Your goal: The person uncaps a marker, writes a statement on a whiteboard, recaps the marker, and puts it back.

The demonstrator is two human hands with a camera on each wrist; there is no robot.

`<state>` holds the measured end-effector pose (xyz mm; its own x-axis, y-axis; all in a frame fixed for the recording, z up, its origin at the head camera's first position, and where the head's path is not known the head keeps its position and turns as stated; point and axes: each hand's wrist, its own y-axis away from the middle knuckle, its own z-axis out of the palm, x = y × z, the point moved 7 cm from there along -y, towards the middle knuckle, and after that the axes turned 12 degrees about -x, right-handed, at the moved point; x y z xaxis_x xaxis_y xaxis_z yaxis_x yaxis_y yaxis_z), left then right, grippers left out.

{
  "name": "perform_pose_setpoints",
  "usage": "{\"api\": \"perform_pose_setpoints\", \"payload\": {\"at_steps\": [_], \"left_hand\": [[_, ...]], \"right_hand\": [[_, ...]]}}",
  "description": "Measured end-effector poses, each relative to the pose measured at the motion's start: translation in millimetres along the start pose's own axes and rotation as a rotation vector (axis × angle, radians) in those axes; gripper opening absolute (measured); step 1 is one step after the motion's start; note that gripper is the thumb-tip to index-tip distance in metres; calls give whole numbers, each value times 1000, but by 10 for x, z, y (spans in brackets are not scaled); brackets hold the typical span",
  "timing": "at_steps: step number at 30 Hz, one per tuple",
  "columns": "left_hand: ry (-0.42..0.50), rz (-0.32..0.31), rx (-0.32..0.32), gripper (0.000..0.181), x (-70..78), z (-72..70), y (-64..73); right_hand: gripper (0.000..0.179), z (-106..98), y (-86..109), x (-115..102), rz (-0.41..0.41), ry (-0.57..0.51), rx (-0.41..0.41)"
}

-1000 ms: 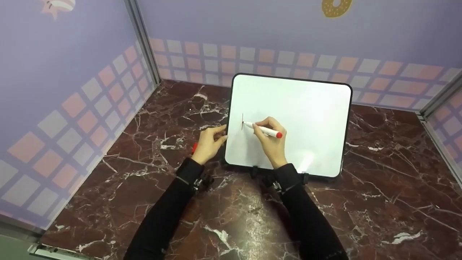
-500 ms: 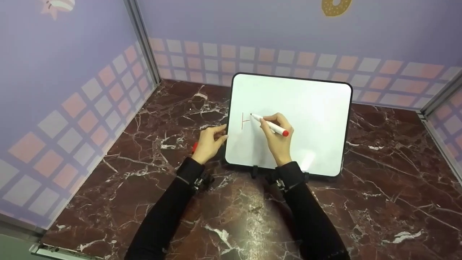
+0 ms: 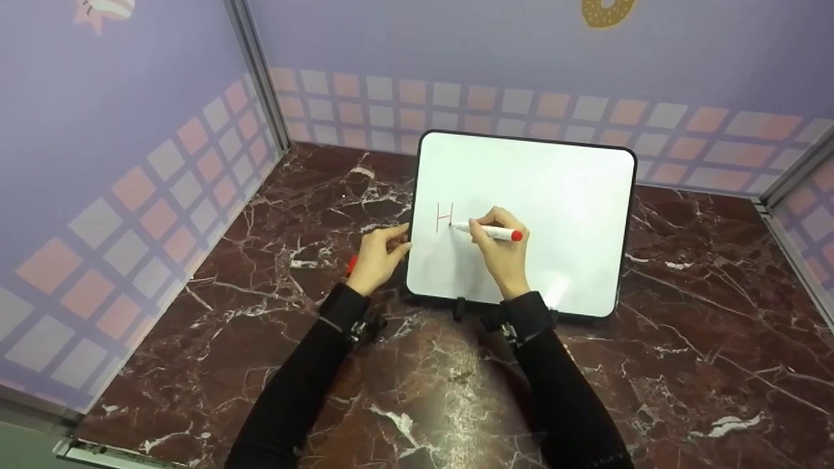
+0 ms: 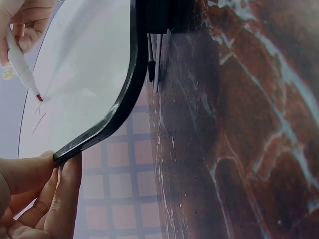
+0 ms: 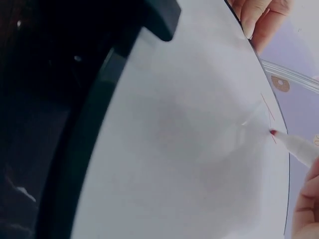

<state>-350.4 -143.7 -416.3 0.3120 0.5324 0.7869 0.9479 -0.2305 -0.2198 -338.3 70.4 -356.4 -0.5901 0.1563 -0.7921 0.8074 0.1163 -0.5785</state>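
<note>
A whiteboard (image 3: pixel 554 189) with a black frame stands tilted back on the table. Near its left side is a thin red letter H (image 3: pixel 445 217). My right hand (image 3: pixel 505 251) pinches a white marker (image 3: pixel 492 231) with a red end, its red tip at the foot of the H's right stroke. At the board's left edge, my left hand (image 3: pixel 378 257) grips the frame between thumb and fingers, as the left wrist view shows with the thumb (image 4: pixel 27 174) in front and fingers behind.
Black holders (image 3: pixel 460 309) support the board's lower edge on the dark red marble table (image 3: pixel 260 365). A red object (image 3: pixel 352 266), mostly hidden, lies behind my left wrist. Purple walls (image 3: pixel 495 45) with checked bands close off the back and sides.
The single upright stroke has gained a crossbar and then a second upright, forming an H. My right hand moved slightly right with the marker, then its tip moved down. My left hand stayed put.
</note>
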Motion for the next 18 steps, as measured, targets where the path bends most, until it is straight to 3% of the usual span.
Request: {"api": "perform_pose_setpoints", "payload": {"at_steps": [5, 11, 18], "left_hand": [[1, -12, 0, 39, -9, 2, -4], [-5, -13, -1, 38, -10, 6, -9], [11, -1, 5, 38, -14, 3, -9]], "right_hand": [[18, -8, 17, 34, 44, -15, -25], [16, -84, 28, 87, 67, -38, 52], [16, -110, 39, 94, 59, -14, 60]]}}
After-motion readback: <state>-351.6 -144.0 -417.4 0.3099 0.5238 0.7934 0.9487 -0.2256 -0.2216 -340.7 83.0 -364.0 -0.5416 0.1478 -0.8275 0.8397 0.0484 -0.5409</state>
